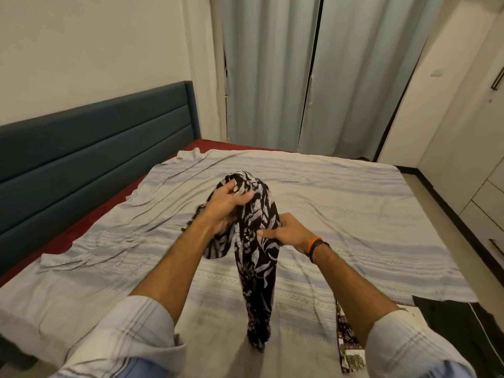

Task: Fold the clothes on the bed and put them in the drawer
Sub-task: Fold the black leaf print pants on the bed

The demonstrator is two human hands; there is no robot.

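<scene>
A black garment with a white leaf print [255, 268] hangs bunched above the bed [354, 214], its lower end trailing down to the sheet near the front edge. My left hand [226, 205] grips its upper part, fingers curled into the cloth. My right hand [286, 234] pinches the fabric on the right side, a little lower. A dark patterned cloth with red and white print [347, 347] lies at the bed's front right, partly under my right arm. A black garment with a white stripe [461, 331] lies at the far right corner.
The bed carries a pale striped sheet over a red cover, with a dark blue headboard [95, 143] on the left. Grey curtains [313, 72] hang beyond it. White wardrobe doors and drawer fronts [485, 203] line the right wall, across a narrow strip of floor.
</scene>
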